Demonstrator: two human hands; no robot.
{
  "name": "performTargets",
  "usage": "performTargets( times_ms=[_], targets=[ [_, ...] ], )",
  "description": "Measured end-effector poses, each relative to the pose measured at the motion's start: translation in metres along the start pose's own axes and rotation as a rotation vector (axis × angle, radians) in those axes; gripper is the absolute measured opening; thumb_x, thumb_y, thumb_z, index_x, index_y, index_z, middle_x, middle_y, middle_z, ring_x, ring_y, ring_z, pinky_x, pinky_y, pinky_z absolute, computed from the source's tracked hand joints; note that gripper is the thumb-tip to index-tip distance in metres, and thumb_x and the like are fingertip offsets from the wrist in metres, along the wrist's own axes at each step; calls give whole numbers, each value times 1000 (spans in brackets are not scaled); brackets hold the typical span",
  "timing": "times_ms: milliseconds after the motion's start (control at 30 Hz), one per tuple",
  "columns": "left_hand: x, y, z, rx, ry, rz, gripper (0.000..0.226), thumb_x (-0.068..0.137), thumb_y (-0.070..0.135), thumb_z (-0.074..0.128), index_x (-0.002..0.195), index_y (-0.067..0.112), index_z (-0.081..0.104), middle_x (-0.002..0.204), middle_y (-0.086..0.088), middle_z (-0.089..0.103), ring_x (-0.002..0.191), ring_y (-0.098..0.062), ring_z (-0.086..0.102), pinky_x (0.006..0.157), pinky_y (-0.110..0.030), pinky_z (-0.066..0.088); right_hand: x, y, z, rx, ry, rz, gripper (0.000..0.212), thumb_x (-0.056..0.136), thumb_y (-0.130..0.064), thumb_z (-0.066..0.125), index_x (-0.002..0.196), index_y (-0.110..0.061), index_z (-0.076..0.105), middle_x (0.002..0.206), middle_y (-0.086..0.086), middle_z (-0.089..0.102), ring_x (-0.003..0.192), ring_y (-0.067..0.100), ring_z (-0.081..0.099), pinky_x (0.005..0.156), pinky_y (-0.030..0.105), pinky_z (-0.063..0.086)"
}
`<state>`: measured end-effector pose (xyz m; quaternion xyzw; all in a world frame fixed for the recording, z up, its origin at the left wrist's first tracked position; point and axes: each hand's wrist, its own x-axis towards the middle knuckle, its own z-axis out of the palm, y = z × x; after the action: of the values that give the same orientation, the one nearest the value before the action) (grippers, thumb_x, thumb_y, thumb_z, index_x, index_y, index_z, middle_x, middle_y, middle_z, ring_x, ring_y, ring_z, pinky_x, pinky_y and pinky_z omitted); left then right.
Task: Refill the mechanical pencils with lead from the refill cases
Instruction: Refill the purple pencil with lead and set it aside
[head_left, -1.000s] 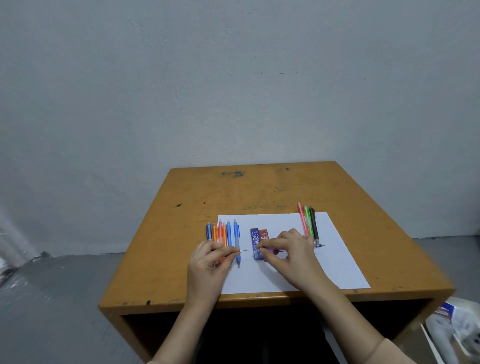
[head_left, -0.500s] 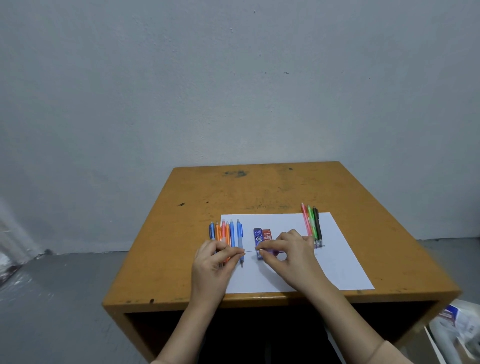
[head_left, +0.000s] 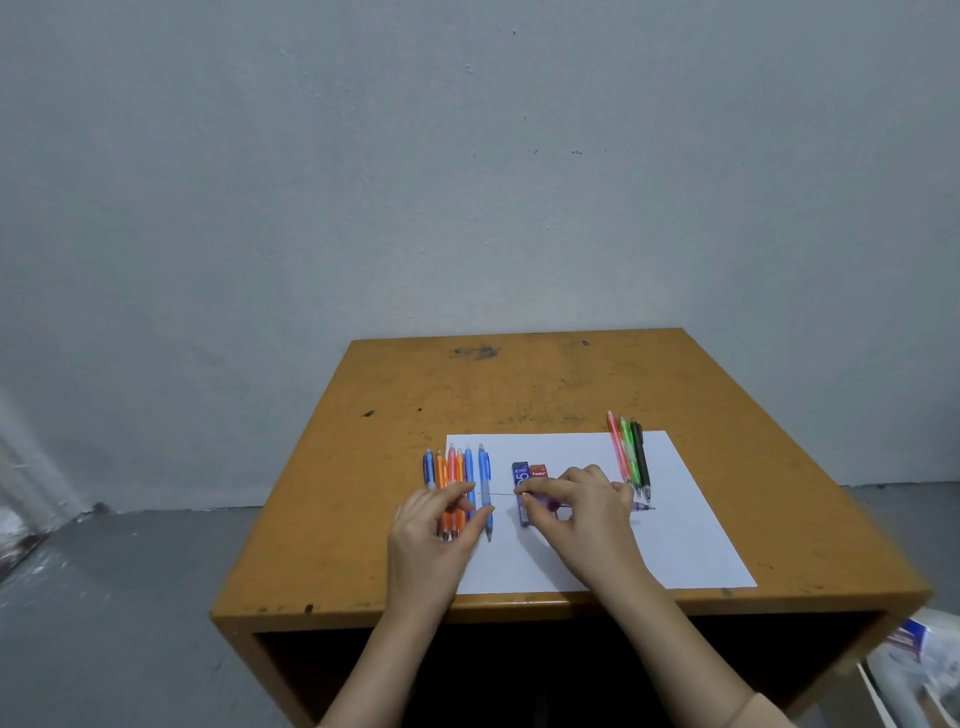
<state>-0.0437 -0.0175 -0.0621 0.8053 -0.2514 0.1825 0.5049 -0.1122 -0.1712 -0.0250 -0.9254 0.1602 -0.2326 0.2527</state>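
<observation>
Feeding a thin lead (head_left: 503, 493) into the purple pencil (head_left: 640, 506) over mid-paper (head_left: 675, 545), we pinch the lead with our left hand (head_left: 436, 530), while our right hand (head_left: 582, 504) clamps the barrel. Next, we judge, comes a gentle, straight rightward push.

Soft, cool, rather dim light falls evenly, leaving the pale grey plastered wall (head_left: 467, 182) flat and free of hot spots. The white sheet of paper (head_left: 675, 545) is the brightest patch, without glare. The left hand (head_left: 436, 525) and right hand (head_left: 582, 512) cast only faint, diffuse shadows on it. The hollow beneath the worn ochre wooden table (head_left: 519, 384) sinks into black. Wide-angle distortion splays the table's edges and the lower corners smear. The thin grey lead (head_left: 501, 494) and the purple mechanical pencil (head_left: 640, 505) barely resolve.
</observation>
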Motion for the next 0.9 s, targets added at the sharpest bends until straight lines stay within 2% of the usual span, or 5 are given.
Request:
performTargets(
  times_ms=[100, 300, 467, 600, 900],
  targets=[
    [0, 2, -1, -2, 17, 27, 24, 73, 19, 79, 97, 18, 74, 86, 28, 57, 87, -7, 61, 74, -38, 56, 1, -2, 1, 2, 3, 29, 23, 92, -44, 54, 109, -41, 68, 98, -11, 62, 103, 6, 43, 82, 30, 20],
    [-2, 2, -1, -10, 18, 91, 24, 74, 16, 78, 97, 16, 75, 87, 28, 58, 88, -3, 59, 72, -38, 56, 0, -7, 4, -21, -18, 41, 24, 93, -44, 52, 112, -41, 67, 105, -11, 63, 105, 6, 42, 82, 29, 18],
    [-3, 0, 0, -52, 74, -1, 28, 75, 16, 77, 103, 18, 73, 92, 14, 66, 92, -10, 62, 74, -37, 58, 1, -8, 3, -19, -14, 50, 23, 93, -44, 52, 111, -42, 67, 102, -11, 63, 101, 5, 40, 79, 28, 17],
    [-3, -3, 1, -23, 50, 90, 32, 74, 13, 78, 105, 15, 73, 95, 5, 71, 89, -12, 63, 73, -40, 57, 0, -10, 3, -17, -14, 44, 24, 93, -44, 52, 111, -42, 67, 103, -12, 64, 94, 1, 33, 78, 27, 16],
    [-3, -3, 1, -38, 67, 62, 37, 74, 10, 78, 110, 12, 69, 96, 5, 70, 92, -14, 63, 75, -39, 58, -1, -13, 2, -11, -33, 67, 25, 93, -44, 51, 113, -42, 66, 107, -11, 63, 105, 5, 40, 80, 28, 16]
  ],
)
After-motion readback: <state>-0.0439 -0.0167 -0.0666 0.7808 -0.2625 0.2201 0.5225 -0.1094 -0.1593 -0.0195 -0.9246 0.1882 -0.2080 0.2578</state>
